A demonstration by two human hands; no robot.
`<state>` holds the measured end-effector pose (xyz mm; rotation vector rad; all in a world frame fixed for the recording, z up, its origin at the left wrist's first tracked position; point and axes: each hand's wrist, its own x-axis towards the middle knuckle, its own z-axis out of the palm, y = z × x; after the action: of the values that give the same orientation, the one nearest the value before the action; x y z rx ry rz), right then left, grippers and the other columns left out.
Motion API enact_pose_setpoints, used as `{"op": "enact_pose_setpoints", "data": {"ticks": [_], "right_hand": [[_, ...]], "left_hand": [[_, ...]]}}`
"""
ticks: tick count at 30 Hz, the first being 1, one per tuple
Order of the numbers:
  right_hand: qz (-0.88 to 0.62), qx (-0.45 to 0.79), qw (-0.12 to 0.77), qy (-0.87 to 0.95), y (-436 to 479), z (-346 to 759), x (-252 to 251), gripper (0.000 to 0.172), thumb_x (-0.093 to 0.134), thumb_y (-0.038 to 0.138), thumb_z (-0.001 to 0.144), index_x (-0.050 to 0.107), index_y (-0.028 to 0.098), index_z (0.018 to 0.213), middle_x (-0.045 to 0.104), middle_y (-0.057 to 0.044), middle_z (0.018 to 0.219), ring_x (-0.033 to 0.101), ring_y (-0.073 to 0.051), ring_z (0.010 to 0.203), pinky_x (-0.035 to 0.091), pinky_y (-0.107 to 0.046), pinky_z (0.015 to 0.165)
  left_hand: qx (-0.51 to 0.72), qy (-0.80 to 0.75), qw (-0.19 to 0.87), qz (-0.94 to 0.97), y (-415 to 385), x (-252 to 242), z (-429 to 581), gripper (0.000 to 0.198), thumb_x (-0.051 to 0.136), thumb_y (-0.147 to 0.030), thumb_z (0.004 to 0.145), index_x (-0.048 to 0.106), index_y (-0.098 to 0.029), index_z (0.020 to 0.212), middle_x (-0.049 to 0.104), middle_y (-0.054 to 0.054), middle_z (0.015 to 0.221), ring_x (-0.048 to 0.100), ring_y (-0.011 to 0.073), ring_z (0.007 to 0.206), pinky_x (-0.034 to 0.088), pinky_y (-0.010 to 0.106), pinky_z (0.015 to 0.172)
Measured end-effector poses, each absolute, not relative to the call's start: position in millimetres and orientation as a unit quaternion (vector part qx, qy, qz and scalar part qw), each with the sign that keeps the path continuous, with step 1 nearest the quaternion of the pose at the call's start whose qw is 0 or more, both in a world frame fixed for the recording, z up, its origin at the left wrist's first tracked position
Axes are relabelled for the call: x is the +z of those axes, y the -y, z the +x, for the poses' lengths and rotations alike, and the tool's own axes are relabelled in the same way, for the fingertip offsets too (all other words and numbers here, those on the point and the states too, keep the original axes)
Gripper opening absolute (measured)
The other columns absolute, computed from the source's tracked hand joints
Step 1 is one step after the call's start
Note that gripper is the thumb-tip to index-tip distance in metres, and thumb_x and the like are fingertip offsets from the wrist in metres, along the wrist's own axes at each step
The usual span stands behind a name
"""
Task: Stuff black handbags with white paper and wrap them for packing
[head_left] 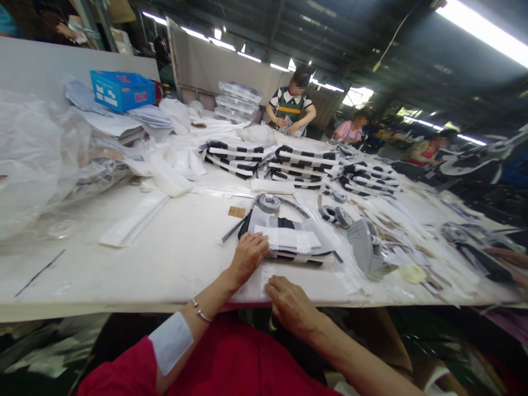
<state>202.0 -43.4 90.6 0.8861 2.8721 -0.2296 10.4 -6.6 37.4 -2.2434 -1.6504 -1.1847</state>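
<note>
My left hand [248, 254] rests fingers-down on the near edge of a clear plastic bag holding folded black-and-white striped fabric [289, 240] with a white paper insert. My right hand [290, 304] lies at the table's front edge, fingers curled onto a thin clear plastic sheet [268, 275] just below that bag. Whether those fingers pinch the sheet is unclear. A thin bracelet sits on my left wrist.
Stacks of striped bagged fabric [297, 162] fill the table's middle. A grey tape dispenser [365, 247] and tape rolls [336, 214] stand to the right. A blue box [121, 89] and heaped plastic bags [37, 159] are at left. Three people work at the far side.
</note>
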Motion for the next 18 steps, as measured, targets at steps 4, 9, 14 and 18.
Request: {"op": "enact_pose_setpoints", "data": {"ticks": [4, 9, 14, 18], "right_hand": [[0.298, -0.075, 0.062, -0.949, 46.3, 194.4, 88.9, 0.02, 0.055, 0.006, 0.083, 0.061, 0.019, 0.097, 0.064, -0.007, 0.103, 0.057, -0.021, 0.099, 0.049, -0.028, 0.084], [0.293, -0.049, 0.018, -0.955, 46.3, 183.0, 75.8, 0.015, 0.055, 0.006, 0.086, 0.063, 0.018, 0.091, 0.065, -0.008, 0.095, 0.058, -0.023, 0.093, 0.052, -0.031, 0.077], [0.276, -0.185, -0.181, -0.926, 42.9, 180.4, 59.0, 0.034, 0.049, -0.003, 0.076, 0.066, 0.019, 0.096, 0.069, -0.007, 0.097, 0.062, -0.02, 0.095, 0.054, -0.032, 0.087], [0.256, -0.274, -0.295, -0.879, 40.5, 182.6, 56.0, 0.057, 0.039, -0.007, 0.067, 0.066, 0.022, 0.108, 0.07, -0.005, 0.105, 0.064, -0.018, 0.102, 0.054, -0.033, 0.093]], "left_hand": [[-0.393, 0.544, 0.049, -0.74, 5.8, 36.1, 9.9, 0.005, 0.061, -0.021, 0.09, 0.063, -0.023, 0.095, 0.071, 0.004, 0.114, 0.06, 0.022, 0.117, 0.04, 0.046, 0.106], [-0.401, 0.541, 0.037, -0.738, 5.0, 34.8, 7.1, 0.006, 0.06, -0.02, 0.09, 0.064, -0.023, 0.094, 0.07, 0.005, 0.114, 0.06, 0.0211, 0.117, 0.043, 0.045, 0.105], [-0.406, 0.535, 0.026, -0.741, 4.9, 36.8, 3.9, 0.006, 0.06, -0.019, 0.09, 0.063, -0.022, 0.094, 0.071, 0.004, 0.115, 0.061, 0.0207, 0.116, 0.044, 0.043, 0.103], [-0.408, 0.532, 0.02, -0.742, 5.7, 37.8, 3.9, 0.009, 0.062, -0.019, 0.089, 0.063, -0.022, 0.098, 0.071, 0.004, 0.113, 0.062, 0.0213, 0.115, 0.044, 0.045, 0.103]]}}
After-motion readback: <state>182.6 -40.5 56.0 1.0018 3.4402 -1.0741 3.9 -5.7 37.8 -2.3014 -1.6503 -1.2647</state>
